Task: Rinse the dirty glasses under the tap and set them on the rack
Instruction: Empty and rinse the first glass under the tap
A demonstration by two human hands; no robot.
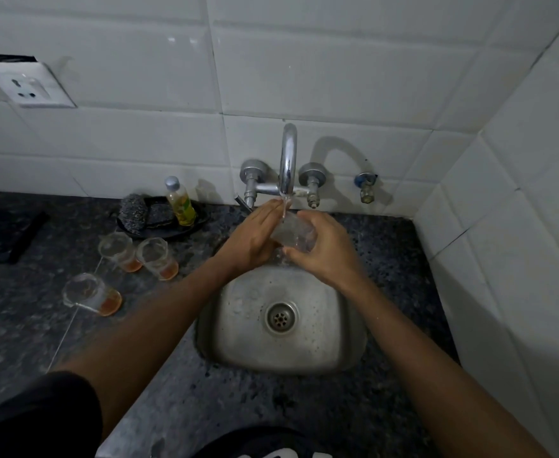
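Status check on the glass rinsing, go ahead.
Right hand grips glass under running tap; left hand flat against it. Three dirty glasses wait on counter. Rack not in view.

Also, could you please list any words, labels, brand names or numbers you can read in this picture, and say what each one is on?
No text can be read anywhere in this view.
The bottle of yellow liquid has a label: too small and blurred to read.
The dark clothing at the bottom edge has a white print: cut off, unreadable.
The wall socket, tap and glasses show no markings.
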